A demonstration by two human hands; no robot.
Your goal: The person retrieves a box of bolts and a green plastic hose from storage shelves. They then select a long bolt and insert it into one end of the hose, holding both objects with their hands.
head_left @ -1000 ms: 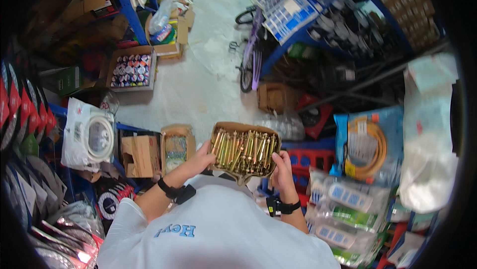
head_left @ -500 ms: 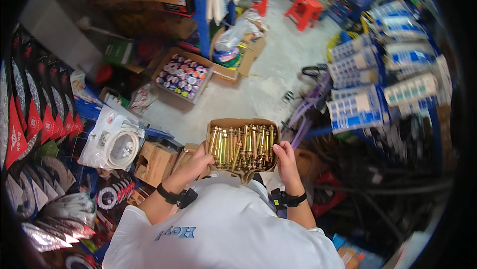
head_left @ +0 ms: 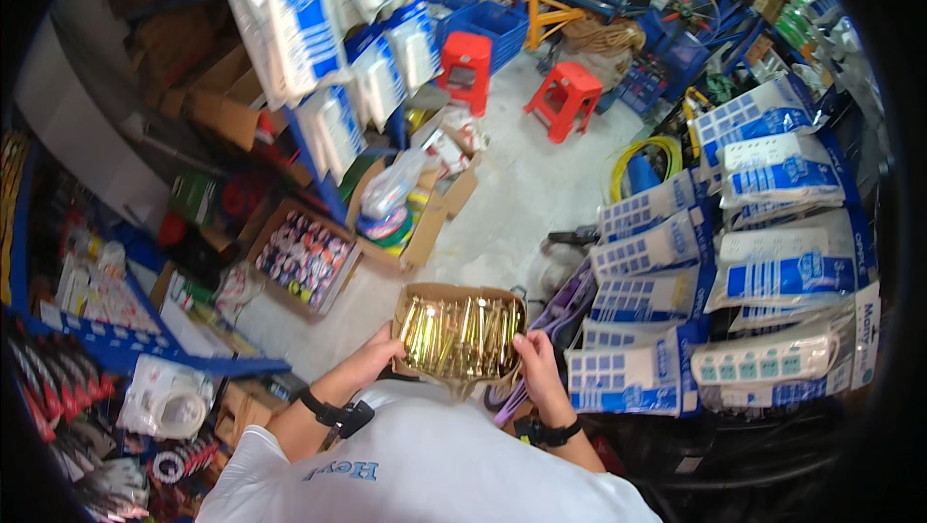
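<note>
I hold an open cardboard box [head_left: 454, 293] in front of my chest, filled with several shiny gold-coloured packets [head_left: 459, 337]. My left hand [head_left: 372, 357] grips the box's left side. My right hand [head_left: 534, 361] grips its right side, fingers curled over the rim. Both wrists carry dark bands. My white shirt fills the lower middle of the view.
A pale floor aisle runs ahead with two red stools [head_left: 572, 98] on it. Open cartons of goods [head_left: 304, 254] sit on the floor at left. Hanging blue-and-white packs [head_left: 772, 204] crowd the right; blue shelving [head_left: 309, 59] with white packs stands at left.
My view has swung along the aisle: the red stools and right-hand packs now show ahead. The box stays held in both hands at my chest.
</note>
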